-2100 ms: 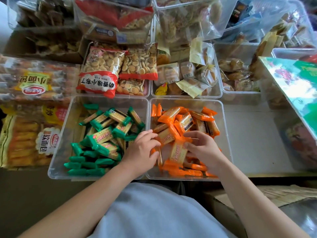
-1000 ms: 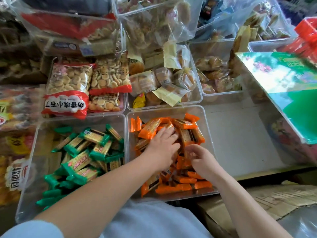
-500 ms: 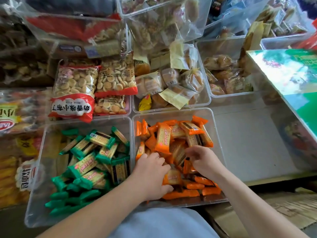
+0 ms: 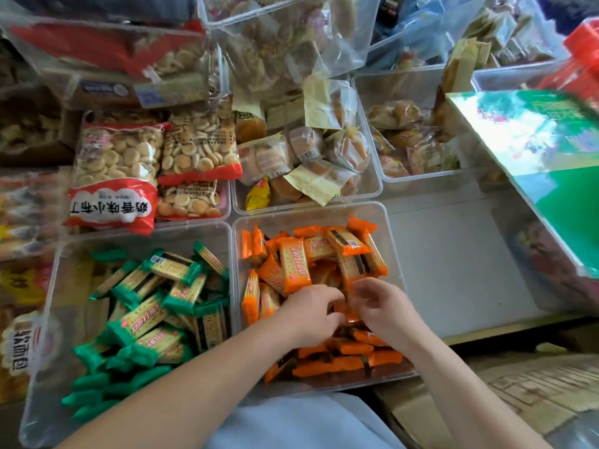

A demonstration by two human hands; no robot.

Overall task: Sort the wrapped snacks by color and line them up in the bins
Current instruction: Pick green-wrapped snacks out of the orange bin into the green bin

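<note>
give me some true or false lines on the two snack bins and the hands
1. The left hand and right hand are both in the orange bin. True.
2. The green snacks share a bin with the orange snacks. False: they fill their own green bin, to the left.
3. The left hand holds a green snack. False: its fingers curl among the orange snacks.
4. Biscuit bags lie behind the green bin. True.

Your left hand [image 4: 311, 314], right hand [image 4: 382, 306] both in right bin [image 4: 393, 241]. Left bin [image 4: 55, 286] touches it. Biscuit bags [image 4: 123, 170] behind left bin.
</note>
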